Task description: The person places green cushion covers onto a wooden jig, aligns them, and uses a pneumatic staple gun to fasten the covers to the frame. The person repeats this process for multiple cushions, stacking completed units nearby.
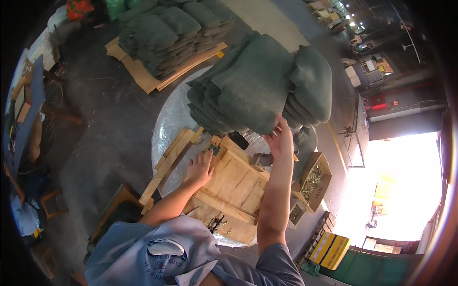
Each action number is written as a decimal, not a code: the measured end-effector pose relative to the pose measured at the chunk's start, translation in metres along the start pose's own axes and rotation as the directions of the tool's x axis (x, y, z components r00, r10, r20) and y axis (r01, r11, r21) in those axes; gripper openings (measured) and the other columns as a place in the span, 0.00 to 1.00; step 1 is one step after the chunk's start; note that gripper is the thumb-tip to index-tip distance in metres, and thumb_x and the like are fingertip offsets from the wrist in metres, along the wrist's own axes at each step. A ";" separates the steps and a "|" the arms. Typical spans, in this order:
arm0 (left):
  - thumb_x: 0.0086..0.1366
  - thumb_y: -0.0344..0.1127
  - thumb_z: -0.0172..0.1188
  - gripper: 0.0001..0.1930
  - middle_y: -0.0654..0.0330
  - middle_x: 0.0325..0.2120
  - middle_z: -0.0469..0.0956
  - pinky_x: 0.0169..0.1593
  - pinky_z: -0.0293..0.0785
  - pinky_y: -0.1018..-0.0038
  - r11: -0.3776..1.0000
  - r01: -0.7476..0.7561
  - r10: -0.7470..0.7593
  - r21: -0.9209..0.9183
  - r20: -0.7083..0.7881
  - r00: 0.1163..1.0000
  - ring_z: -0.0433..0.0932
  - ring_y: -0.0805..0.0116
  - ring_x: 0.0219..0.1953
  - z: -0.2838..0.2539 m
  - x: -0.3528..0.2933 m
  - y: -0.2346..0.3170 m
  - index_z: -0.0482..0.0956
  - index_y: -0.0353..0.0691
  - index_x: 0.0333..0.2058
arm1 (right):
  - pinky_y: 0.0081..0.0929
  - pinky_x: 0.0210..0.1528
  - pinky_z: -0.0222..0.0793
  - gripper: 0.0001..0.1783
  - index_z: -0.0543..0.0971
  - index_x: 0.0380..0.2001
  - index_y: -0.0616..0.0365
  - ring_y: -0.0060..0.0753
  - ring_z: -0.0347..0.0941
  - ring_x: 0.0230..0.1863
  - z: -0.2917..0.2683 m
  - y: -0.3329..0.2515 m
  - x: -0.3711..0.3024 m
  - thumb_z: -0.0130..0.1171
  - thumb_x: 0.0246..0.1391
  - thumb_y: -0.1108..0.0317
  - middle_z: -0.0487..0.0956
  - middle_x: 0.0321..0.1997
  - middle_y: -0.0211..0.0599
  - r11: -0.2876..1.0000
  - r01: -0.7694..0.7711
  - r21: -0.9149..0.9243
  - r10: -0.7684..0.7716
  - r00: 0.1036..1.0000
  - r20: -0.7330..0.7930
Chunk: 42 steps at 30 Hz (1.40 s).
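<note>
My right hand reaches to the near corner of a tall stack of dark green, felt-like sheets, its fingers closed on the edge of the top sheet. That sheet still lies on the stack. My left hand rests with fingers stretched out on a pale wooden jig. Near its fingertips is a small green piece at the jig's far left corner. A small black metal tool lies on the near part of the wood.
A round table wrapped in clear film carries the jig and a second green stack. To the right, a box of small metal parts stands beside a smaller tray. More green sheets lie on cardboard beyond. Wooden bars flank the jig's left.
</note>
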<state>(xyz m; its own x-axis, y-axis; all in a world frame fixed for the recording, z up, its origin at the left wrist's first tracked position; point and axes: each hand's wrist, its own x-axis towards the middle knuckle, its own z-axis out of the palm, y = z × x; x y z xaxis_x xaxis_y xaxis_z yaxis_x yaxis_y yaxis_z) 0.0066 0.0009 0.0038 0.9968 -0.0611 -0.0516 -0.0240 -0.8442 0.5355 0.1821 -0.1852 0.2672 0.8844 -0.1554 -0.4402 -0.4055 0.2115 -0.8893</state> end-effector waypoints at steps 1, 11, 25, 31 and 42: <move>0.70 0.49 0.66 0.47 0.42 0.66 0.67 0.63 0.72 0.41 1.000 0.007 -0.007 -0.004 -0.003 1.000 0.71 0.40 0.65 0.003 0.001 -0.003 0.51 0.49 0.80 | 0.35 0.44 0.81 0.33 0.78 0.61 0.54 0.38 0.80 0.53 0.006 -0.004 -0.001 0.73 0.61 0.45 0.78 0.55 0.36 1.000 -0.024 -0.001 0.024 1.000 0.015; 0.69 0.50 0.66 0.49 0.42 0.70 0.64 0.64 0.71 0.43 0.998 0.037 -0.040 0.050 0.055 0.998 0.70 0.40 0.66 0.001 0.002 -0.002 0.48 0.51 0.81 | 0.31 0.47 0.77 0.28 0.79 0.58 0.51 0.30 0.80 0.56 0.042 -0.021 -0.029 0.75 0.58 0.55 0.82 0.57 0.31 0.996 -0.048 0.072 0.049 0.999 -0.010; 0.76 0.63 0.55 0.40 0.47 0.75 0.60 0.67 0.70 0.47 0.572 0.346 -0.068 -0.743 0.378 0.923 0.67 0.52 0.71 -0.006 0.016 -0.023 0.63 0.42 0.75 | 0.33 0.59 0.78 0.37 0.75 0.62 0.70 0.37 0.83 0.53 -0.058 0.063 -0.336 0.73 0.47 0.70 0.84 0.54 0.46 0.952 0.228 0.205 -0.235 0.972 0.005; 0.78 0.69 0.49 0.42 0.50 0.76 0.59 0.69 0.69 0.52 0.107 0.153 0.288 -0.982 0.178 0.941 0.65 0.57 0.74 -0.166 -0.046 0.015 0.57 0.46 0.78 | 0.32 0.63 0.73 0.39 0.75 0.62 0.68 0.35 0.80 0.55 -0.096 0.109 -0.386 0.74 0.44 0.72 0.84 0.55 0.42 0.894 0.448 0.022 -0.438 0.883 -0.169; 0.81 0.62 0.50 0.43 0.54 0.82 0.45 0.80 0.51 0.61 -0.047 0.254 0.412 -0.966 0.213 0.886 0.48 0.61 0.82 -0.106 -0.067 0.157 0.41 0.53 0.83 | 0.38 0.53 0.77 0.31 0.78 0.49 0.66 0.44 0.82 0.48 -0.104 0.163 -0.437 0.82 0.51 0.59 0.83 0.49 0.50 0.705 0.504 -0.499 -0.505 0.851 0.146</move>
<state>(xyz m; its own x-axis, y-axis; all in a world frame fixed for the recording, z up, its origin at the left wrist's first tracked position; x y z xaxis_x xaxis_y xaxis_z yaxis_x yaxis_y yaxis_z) -0.0562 -0.0711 0.1802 0.8570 -0.5153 -0.0045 0.3279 0.5386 0.7762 -0.2950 -0.1835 0.3016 0.9908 -0.0985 0.0929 0.0446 -0.4106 -0.9107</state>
